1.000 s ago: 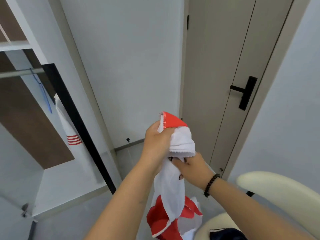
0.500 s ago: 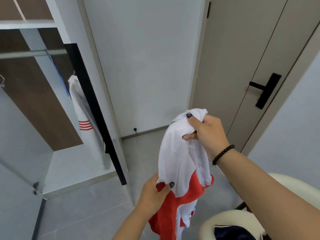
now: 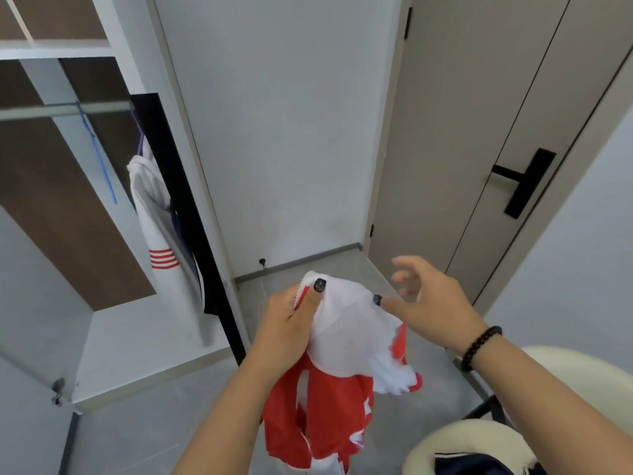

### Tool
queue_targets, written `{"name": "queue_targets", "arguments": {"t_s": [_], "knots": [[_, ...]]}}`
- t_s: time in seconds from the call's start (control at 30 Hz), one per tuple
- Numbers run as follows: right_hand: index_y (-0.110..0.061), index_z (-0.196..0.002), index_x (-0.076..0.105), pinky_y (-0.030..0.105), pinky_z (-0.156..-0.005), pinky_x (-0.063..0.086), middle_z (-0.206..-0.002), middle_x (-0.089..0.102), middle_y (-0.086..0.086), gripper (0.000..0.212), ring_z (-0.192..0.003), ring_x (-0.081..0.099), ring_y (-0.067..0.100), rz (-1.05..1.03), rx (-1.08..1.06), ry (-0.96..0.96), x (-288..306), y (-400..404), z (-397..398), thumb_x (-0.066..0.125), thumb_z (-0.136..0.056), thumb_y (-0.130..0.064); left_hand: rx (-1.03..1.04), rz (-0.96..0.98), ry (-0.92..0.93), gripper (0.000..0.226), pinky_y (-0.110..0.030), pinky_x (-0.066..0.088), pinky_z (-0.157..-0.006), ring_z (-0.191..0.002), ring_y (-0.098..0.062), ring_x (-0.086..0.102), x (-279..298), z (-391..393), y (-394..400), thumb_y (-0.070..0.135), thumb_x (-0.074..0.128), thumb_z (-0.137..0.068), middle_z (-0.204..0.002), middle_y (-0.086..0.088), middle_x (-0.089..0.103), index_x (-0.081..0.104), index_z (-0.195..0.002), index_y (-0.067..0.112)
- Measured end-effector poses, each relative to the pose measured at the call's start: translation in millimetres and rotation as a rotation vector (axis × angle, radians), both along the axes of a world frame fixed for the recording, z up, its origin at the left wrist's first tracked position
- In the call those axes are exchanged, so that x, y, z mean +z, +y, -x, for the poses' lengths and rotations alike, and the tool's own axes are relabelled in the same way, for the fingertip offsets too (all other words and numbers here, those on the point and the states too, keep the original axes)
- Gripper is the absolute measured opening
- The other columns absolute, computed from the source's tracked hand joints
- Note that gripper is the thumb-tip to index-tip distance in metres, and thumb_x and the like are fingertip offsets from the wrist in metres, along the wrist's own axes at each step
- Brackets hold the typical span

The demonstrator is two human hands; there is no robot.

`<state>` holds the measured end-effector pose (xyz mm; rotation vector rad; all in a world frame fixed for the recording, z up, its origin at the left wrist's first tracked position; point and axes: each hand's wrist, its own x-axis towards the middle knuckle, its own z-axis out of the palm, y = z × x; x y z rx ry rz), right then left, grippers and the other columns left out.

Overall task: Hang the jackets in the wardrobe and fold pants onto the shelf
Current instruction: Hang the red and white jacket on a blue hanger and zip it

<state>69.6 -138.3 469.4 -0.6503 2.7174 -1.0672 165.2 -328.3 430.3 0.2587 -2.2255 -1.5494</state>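
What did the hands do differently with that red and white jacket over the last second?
The left hand climbed from the jacket's lower red part half a second ago to grip its top white edge. The right hand, which was gripping that top, let go and now has its fingers spread, only the thumb touching the red and white jacket. The white jacket in the wardrobe hangs as before.

a white and red jacket [image 3: 346,351], a white hanging jacket [image 3: 154,214] with red stripes, a black door handle [image 3: 524,181].

No readable text, label, brand or number anywhere.
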Motion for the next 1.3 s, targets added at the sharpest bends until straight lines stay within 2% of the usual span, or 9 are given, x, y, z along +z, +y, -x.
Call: {"name": "queue_targets", "arguments": {"t_s": [0.1,0.17,0.33,0.4,0.53,0.73,0.97,1.1,1.3], "knots": [[-0.038,-0.136,0.037,0.019,-0.1,0.039,-0.126,0.05,-0.023,0.066,-0.116,0.048,-0.006,0.106,0.281,-0.058,1,-23,-13,0.071,-0.081,-0.021,-0.133,0.068,0.033,0.049,-0.029,0.034,-0.057,-0.057,-0.013,0.04,11,4,-1,0.051,0.048,-0.093,-0.059,0.0,0.043,0.047,-0.065,0.01],[-0.038,-0.121,0.051,0.017,-0.099,0.041,-0.12,0.059,-0.021,0.057,-0.112,0.053,-0.006,0.153,0.376,-0.129,-2,-38,-16,0.062,-0.08,0.0,-0.171,0.101,0.064,0.054,-0.038,0.039,-0.059,-0.059,-0.025,0.045,18,3,-8,0.057,0.047,-0.089,-0.063,-0.014,0.049,0.054,-0.07,0.007],[-0.015,-0.066,0.059,0.036,-0.065,0.05,-0.071,0.063,0.005,0.028,-0.066,0.058,0.013,0.252,0.209,-0.159,-17,-74,-21,0.048,-0.073,0.01,-0.262,0.313,-0.132,0.049,-0.026,0.038,-0.055,-0.053,-0.01,0.043,30,-6,-52,0.054,0.049,-0.092,-0.056,0.004,0.049,0.056,-0.069,0.011],[-0.016,-0.058,0.053,0.024,-0.055,0.041,-0.058,0.054,-0.002,0.031,-0.054,0.047,0.004,0.251,0.147,-0.097,-22,-90,-25,0.047,-0.072,0.011,-0.221,0.397,-0.199,0.044,-0.031,0.042,-0.058,-0.054,-0.01,0.046,26,-12,-70,0.049,0.05,-0.094,-0.059,0.006,0.053,0.059,-0.072,0.012],[-0.022,-0.052,0.048,0.013,-0.046,0.032,-0.046,0.045,-0.012,0.037,-0.05,0.045,0.003,0.245,0.134,0.074,-21,-131,-39,0.049,-0.066,0.012,-0.13,0.209,-0.18,0.033,-0.031,0.045,-0.06,-0.057,-0.007,0.051,23,-30,-94,0.043,0.052,-0.096,-0.063,0.007,0.06,0.064,-0.068,0.029],[-0.014,-0.052,0.046,0.019,-0.046,0.034,-0.057,0.049,-0.003,0.03,-0.056,0.043,0.011,0.387,0.162,0.254,-1,-203,-58,0.051,-0.052,0.015,0.01,-0.17,-0.24,0.044,-0.043,0.058,-0.066,-0.072,-0.031,0.069,18,-71,-137,0.034,0.085,-0.068,-0.082,-0.016,0.071,0.069,-0.089,-0.001],[-0.007,-0.048,0.043,0.014,-0.045,0.03,-0.056,0.048,0.002,0.026,-0.055,0.042,0.011,0.513,0.272,0.279,7,-275,-85,0.047,-0.051,0.019,0.024,-0.487,-0.285,0.021,-0.017,0.054,-0.074,-0.093,-0.013,0.071,-31,-124,-175,0.02,0.074,-0.083,-0.099,0.002,0.076,0.073,-0.104,0.019],[0.0,-0.053,0.051,0.015,-0.047,0.036,-0.06,0.052,0.007,0.021,-0.056,0.043,0.012,0.549,0.275,0.259,13,-299,-83,0.052,-0.055,0.021,0.15,-0.536,-0.234,0.018,-0.024,0.05,-0.08,-0.081,-0.015,0.062,-52,-136,-186,0.029,0.053,-0.096,-0.087,0.004,0.069,0.065,-0.098,0.016],[-0.017,-0.061,0.051,0.012,-0.048,0.034,-0.061,0.049,-0.005,0.031,-0.053,0.041,0.005,0.462,0.463,0.071,-8,-320,-86,0.066,-0.073,0.008,0.336,-0.354,-0.107,0.022,-0.019,0.035,-0.054,-0.063,-0.011,0.04,-20,-122,-239,0.021,0.044,-0.102,-0.069,-0.001,0.048,0.049,-0.083,0.012]]}}
